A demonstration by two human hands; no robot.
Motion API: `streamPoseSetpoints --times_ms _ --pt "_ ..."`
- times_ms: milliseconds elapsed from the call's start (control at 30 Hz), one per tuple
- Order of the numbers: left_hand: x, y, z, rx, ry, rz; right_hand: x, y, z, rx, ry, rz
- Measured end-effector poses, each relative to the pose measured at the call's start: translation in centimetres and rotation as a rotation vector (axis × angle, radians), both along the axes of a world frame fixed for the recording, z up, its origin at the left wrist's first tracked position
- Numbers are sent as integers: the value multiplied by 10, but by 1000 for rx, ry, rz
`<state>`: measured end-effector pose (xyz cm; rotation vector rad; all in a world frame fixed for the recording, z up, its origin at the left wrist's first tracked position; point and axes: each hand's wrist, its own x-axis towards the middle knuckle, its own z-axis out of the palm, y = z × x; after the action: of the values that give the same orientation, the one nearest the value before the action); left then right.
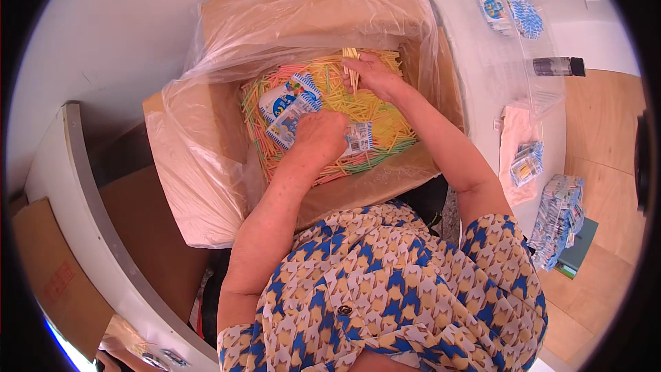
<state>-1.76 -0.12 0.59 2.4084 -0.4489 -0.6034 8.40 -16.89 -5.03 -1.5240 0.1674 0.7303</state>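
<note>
A large cardboard box [441,96] lined with clear plastic holds a heap of thin sticks [375,105] in yellow, pink and green. Over the heap, my left hand [322,136] is closed around a small blue-and-white packet [359,139], whose end with a barcode sticks out to the right. More blue-and-white packets [281,102] lie on the sticks just left of that hand. Farther back and to the right, my right hand [375,77] grips a small bundle of pale yellow sticks [352,62], held roughly upright. The left fingertips are partly hidden.
On the right, a white table [475,48] carries a clear plastic bin [544,100] with packets, a pink cloth [518,131] under another packet, and a pile of packets [559,213]. A dark-labelled container [554,67] is by the bin. Cardboard [58,269] stands left.
</note>
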Motion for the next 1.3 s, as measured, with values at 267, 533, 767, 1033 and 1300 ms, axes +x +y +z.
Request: streamPoseSetpoints --times_ms 267,533,767,1033,1300 --pt "4 3 5 28 1 27 5 11 -8 265 161 -117" --pt "1 5 -4 12 -44 60 5 20 2 159 145 -297" --pt "4 6 -3 -5 -17 38 -7 15 12 320 253 -245" --pt "10 7 -6 -591 297 26 -46 32 63 479 167 -306" --pt "8 0 -5 -835 363 134 -66 23 75 439 -85 -377"
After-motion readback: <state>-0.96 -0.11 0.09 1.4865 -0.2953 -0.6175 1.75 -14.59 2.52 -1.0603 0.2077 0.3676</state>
